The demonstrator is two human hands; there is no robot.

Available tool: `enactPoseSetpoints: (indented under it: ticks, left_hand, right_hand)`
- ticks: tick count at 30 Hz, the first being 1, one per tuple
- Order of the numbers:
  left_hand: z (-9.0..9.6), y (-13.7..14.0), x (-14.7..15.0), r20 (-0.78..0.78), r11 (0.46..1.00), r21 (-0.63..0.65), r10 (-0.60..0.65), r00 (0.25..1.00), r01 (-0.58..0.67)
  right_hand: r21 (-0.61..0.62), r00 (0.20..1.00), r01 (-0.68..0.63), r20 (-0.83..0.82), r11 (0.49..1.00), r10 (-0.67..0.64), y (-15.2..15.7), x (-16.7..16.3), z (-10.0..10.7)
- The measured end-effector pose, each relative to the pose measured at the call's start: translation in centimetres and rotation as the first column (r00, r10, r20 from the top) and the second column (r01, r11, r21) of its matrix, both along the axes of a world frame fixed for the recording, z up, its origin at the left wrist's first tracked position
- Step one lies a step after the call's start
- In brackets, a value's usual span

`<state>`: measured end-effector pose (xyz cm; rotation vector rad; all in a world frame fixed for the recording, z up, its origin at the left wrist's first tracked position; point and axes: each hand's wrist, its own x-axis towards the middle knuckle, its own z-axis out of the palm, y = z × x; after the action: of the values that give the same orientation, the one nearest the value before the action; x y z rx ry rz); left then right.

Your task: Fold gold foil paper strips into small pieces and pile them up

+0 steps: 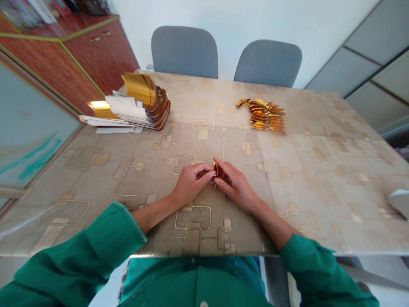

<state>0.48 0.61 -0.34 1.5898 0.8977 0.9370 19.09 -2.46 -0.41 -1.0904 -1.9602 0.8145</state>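
Observation:
Near the middle of the table's front part, both hands meet around a small piece of folded gold foil paper. My left hand pinches its left side between thumb and fingertips. From the other side my right hand presses it, thumb below and fingers along the top. Much of the piece is hidden by the fingers. Several folded gold foil pieces lie in an overlapping pile farther back, to the right. At the back left stands a bent stack of gold foil sheets with white backs.
A patterned cloth covers the table. Two grey chairs stand beyond its far edge, against the wall. A wooden cabinet is at the back left. A white object, cut off by the frame, sits at the right edge.

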Motion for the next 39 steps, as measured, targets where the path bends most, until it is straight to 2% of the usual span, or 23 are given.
enactPoseSetpoints:
  ticks: [9, 14, 19, 23, 26, 30, 34, 39]
  left_hand:
    - [-0.2, -0.2, 0.8, -0.047, 0.990, -0.032, 0.137, 0.989, -0.138]
    - [-0.1, -0.3, 1.0, -0.059, 0.992, -0.023, 0.124, 0.990, -0.126]
    - [-0.4, -0.4, 1.4, 0.122, 0.975, -0.219, 0.058, 0.991, -0.030]
    - [-0.4, -0.3, 1.5, 0.164, 0.957, -0.288, 0.078, 0.983, -0.028]
    - [-0.3, -0.2, 1.4, 0.159, 0.947, -0.316, 0.107, 0.981, -0.052]
    - [-0.3, -0.1, 1.2, 0.155, 0.930, -0.365, 0.111, 0.982, -0.047]
    - [-0.5, -0.1, 1.3, 0.142, 0.938, -0.343, 0.098, 0.985, -0.044]
    - [0.0, -0.1, 1.4, 0.112, 0.942, -0.330, 0.108, 0.988, -0.066]
  right_hand:
    - [0.000, 0.993, 0.118, 0.028, 0.993, -0.118, -0.2, -0.7, 0.2]
    - [0.104, 0.988, 0.128, 0.075, 0.986, -0.136, -0.1, -1.1, 0.3]
    - [0.152, 0.983, 0.119, 0.118, 0.981, -0.138, -0.1, -1.1, 0.2]
    - [0.189, 0.973, 0.157, 0.137, 0.969, -0.184, -0.1, -1.1, -0.1]
    - [0.177, 0.965, 0.207, 0.127, 0.962, -0.231, -0.1, -1.1, -0.2]
    - [0.158, 0.957, 0.199, 0.182, 0.967, -0.226, -0.1, -1.1, 0.1]
    - [0.103, 0.946, 0.172, 0.260, 0.980, -0.194, -0.2, -1.1, 0.7]
    - [0.097, 0.964, 0.140, 0.212, 0.985, -0.158, -0.2, -1.0, 0.7]
